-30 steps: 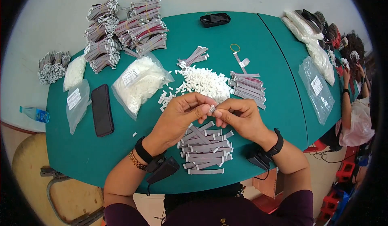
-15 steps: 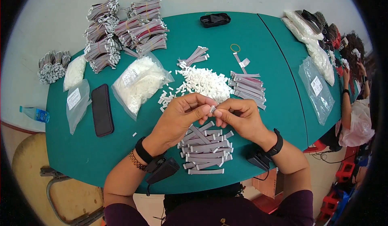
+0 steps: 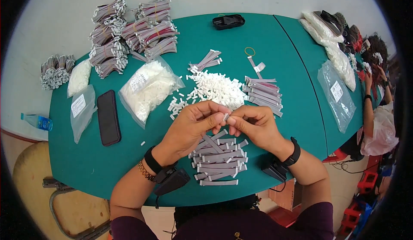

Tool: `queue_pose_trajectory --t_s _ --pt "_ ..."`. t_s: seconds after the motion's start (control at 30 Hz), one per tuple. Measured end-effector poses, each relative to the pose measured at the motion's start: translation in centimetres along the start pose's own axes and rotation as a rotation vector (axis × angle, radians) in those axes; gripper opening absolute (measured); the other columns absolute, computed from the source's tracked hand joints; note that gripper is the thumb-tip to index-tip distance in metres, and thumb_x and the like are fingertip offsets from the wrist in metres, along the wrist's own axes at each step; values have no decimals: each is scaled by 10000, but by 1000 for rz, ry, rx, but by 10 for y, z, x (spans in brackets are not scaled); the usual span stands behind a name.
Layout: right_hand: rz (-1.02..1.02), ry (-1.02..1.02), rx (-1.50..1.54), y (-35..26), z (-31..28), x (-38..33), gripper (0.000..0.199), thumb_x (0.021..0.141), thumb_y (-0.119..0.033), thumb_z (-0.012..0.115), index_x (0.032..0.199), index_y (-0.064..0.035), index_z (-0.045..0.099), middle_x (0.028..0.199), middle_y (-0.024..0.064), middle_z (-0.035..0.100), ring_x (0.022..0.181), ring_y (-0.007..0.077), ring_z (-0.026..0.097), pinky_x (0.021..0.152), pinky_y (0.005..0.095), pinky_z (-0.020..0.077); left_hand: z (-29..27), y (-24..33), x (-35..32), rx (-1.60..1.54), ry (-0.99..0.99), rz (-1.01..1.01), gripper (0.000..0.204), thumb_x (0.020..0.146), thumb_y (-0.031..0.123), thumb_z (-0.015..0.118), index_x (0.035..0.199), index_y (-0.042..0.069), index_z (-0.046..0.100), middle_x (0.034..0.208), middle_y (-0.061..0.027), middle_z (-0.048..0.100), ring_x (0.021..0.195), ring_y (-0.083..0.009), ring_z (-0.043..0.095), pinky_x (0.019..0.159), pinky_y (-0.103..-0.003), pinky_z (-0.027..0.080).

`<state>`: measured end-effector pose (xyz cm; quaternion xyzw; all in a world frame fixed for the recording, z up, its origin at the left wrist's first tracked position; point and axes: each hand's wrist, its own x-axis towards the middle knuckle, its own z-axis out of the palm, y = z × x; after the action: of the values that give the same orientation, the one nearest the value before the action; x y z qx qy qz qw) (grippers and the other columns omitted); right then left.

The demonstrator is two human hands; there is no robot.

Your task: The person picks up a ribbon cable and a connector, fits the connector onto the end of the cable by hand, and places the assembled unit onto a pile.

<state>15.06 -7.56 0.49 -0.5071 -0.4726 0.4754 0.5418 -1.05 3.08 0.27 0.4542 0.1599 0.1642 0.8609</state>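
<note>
My left hand (image 3: 191, 126) and my right hand (image 3: 254, 126) meet above the green table (image 3: 275, 38), fingertips pinching a small white connector (image 3: 225, 117) on the end of a grey ribbon cable (image 3: 211, 143) that hangs down between them. Under my hands lies a stack of finished grey ribbon cables (image 3: 220, 162) with white ends. Just beyond my fingers sits a heap of loose white connectors (image 3: 217, 87), with a pile of bare grey ribbon strips (image 3: 263, 93) to its right.
A black phone (image 3: 108, 117) and clear bags of white parts (image 3: 146, 89) lie at left. Bundled cables (image 3: 129, 31) fill the far left corner. A black case (image 3: 228, 21) sits at the far edge. Another person (image 3: 376, 89) works at the right.
</note>
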Motion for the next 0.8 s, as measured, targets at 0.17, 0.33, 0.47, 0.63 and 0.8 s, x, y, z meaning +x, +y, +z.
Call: queue_pose_trajectory --t_s 0.17,0.33,0.47,0.63,0.8 --pt "21 -4 15 0 0 0 133 880 -114 577 849 -6 649 695 15 605 608 42 522 532 183 418 -1 -1 0 16 -4 15 150 882 74 556 1008 -2 583 917 -48 600 743 -87 499 671 -213 418" --pt "55 4 -11 -3 0 0 140 876 -125 584 814 -14 644 661 -2 588 577 23 491 490 177 374 1 -1 1 97 21 66 139 870 73 574 983 -4 599 898 -49 612 734 -82 504 663 -211 418" --pt "57 11 -37 -3 -1 0 153 871 -131 591 773 -20 630 626 -19 570 541 8 454 455 179 324 2 -1 1 260 73 109 129 859 70 591 960 -7 612 878 -47 624 713 -70 512 643 -202 422" --pt "82 18 -59 -3 -1 0 147 858 -128 613 761 -18 616 605 -3 579 519 20 477 449 174 333 8 0 -1 397 95 201 125 852 66 602 948 -11 616 877 -47 632 697 -57 518 624 -193 425" --pt "113 5 -56 -3 -2 1 150 862 -134 610 761 -23 609 599 -11 570 517 17 465 451 175 331 8 -4 -1 486 127 269 132 856 71 597 959 -11 614 827 -27 616 692 -49 516 617 -189 426"
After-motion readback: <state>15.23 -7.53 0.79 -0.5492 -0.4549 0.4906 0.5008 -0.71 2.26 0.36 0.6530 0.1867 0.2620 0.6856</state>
